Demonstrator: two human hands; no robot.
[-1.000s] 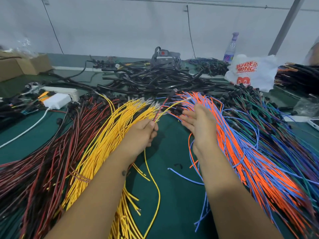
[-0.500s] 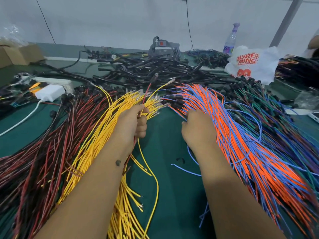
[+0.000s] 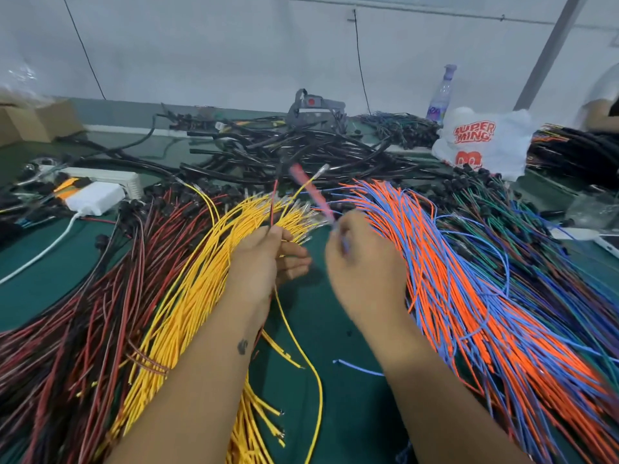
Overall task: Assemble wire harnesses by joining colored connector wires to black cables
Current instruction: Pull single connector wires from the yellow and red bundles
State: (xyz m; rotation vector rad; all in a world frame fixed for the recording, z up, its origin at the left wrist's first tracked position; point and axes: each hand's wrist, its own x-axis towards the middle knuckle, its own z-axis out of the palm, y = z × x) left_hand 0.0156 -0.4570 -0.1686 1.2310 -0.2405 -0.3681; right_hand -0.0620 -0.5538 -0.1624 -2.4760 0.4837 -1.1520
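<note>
Two hands lift wires above the table [image 3: 335, 380].
Left hand [image 3: 264, 262] pinches a red wire [image 3: 274, 205] and a yellow wire [image 3: 301, 189]; right hand [image 3: 361, 269] grips a blurred orange wire [image 3: 311, 192].

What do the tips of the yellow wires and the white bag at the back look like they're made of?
Yellow wires: glossy plastic-looking insulation; the tips glint silvery, probably bare metal terminals. White bag: thin, crinkled, faintly translucent with red print, likely plastic film.
</note>
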